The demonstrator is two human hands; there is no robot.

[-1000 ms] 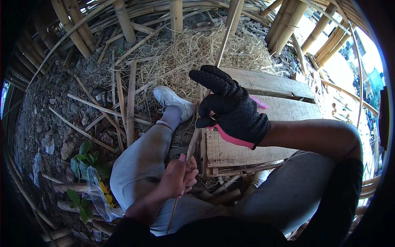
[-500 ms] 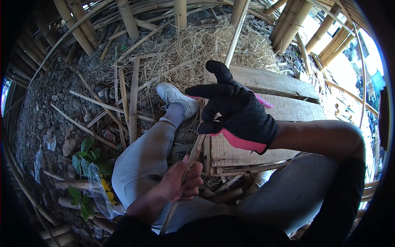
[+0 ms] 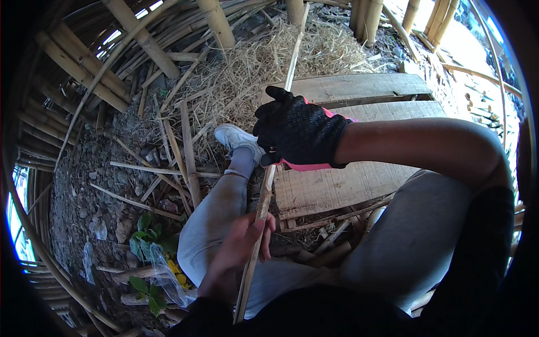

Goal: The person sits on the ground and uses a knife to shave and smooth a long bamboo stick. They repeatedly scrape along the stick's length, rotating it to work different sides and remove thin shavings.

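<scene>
A long, pale split bamboo strip (image 3: 296, 53) slants from the far side, past the wooden boards, down to my lap. My bare left hand (image 3: 247, 238) is closed round its lower part, thumb lying along it. Farther up, my right hand (image 3: 295, 126), in a black glove with pink sides, is closed over the strip, which passes under its fingers and comes out below. The right palm is hidden, so whether it also holds a tool does not show. A sliver of pink and purple shows behind the glove; what it belongs to is unclear.
Wooden boards (image 3: 348, 188) form a low platform on the right, beside my legs. Dry shavings (image 3: 241, 76) are heaped beyond. Bamboo posts (image 3: 216, 22) stand at the back. Loose strips (image 3: 190, 151), a clear plastic bag (image 3: 168, 281) and green leaves (image 3: 147, 238) lie at left.
The right hand's fingers, spread before, have closed over the strip, and the hand has turned knuckles up. My left hand still grips the strip. The whole view has shifted.
</scene>
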